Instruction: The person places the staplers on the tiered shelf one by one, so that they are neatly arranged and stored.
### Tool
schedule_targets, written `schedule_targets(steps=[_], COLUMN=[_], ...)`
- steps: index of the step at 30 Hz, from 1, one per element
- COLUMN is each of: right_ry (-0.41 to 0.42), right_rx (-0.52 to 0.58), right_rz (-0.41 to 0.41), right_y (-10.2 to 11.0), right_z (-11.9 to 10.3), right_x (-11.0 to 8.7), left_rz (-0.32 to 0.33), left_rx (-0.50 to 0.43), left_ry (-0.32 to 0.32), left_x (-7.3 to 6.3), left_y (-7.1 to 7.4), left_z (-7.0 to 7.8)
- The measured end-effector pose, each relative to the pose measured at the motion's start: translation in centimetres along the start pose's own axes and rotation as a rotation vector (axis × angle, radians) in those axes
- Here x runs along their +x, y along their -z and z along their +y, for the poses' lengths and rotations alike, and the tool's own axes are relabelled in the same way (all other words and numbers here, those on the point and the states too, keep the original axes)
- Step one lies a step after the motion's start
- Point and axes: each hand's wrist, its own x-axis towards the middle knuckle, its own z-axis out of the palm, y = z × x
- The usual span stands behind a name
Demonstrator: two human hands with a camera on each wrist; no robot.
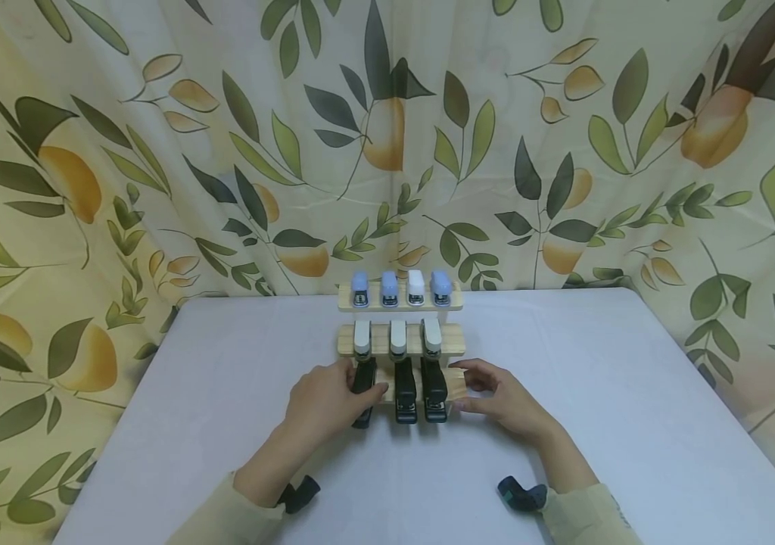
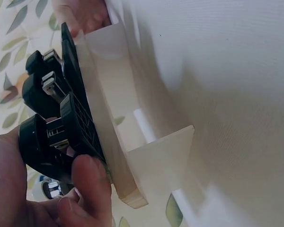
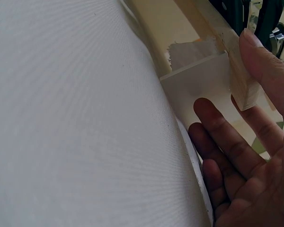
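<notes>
My left hand [image 1: 325, 397] pinches the leftmost black stapler [image 1: 364, 373] between thumb and fingers, at the front shelf of a tiered wooden rack [image 1: 456, 384]. In the left wrist view, this stapler [image 2: 78, 125] lies along the wooden board [image 2: 97, 90], thumb against its side. Two more black staplers [image 1: 405, 390] [image 1: 434, 390] stand beside it on the same shelf. My right hand [image 1: 506, 397] holds the right end of that shelf. In the right wrist view its thumb is on the board [image 3: 246, 90], with the other fingers around the white support [image 3: 199, 85].
Behind, the middle shelf [image 1: 381, 333] carries three pale staplers [image 1: 397, 337]. On the back shelf [image 1: 403, 300] stand several small staplers, blue [image 1: 390, 288] and white [image 1: 415, 286]. A white-covered table [image 1: 258, 333] lies beneath; a leaf-patterned curtain [image 1: 224, 189] hangs behind it.
</notes>
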Motion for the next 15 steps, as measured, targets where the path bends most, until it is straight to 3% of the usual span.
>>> schedule_targets(steps=[9,15], right_ry=[-0.01,-0.025], right_rx=[-0.007,0.001], right_rz=[-0.004,-0.001], right_y=[-0.05,0.0], right_z=[-0.27,-0.38], right_x=[-0.06,-0.14], left_rz=[0.006,-0.041], left_rx=[-0.017,-0.048], left_ry=[0.008,0.007], left_x=[0.13,-0.26], left_y=[-0.15,0.41], left_z=[-0.12,-0.82])
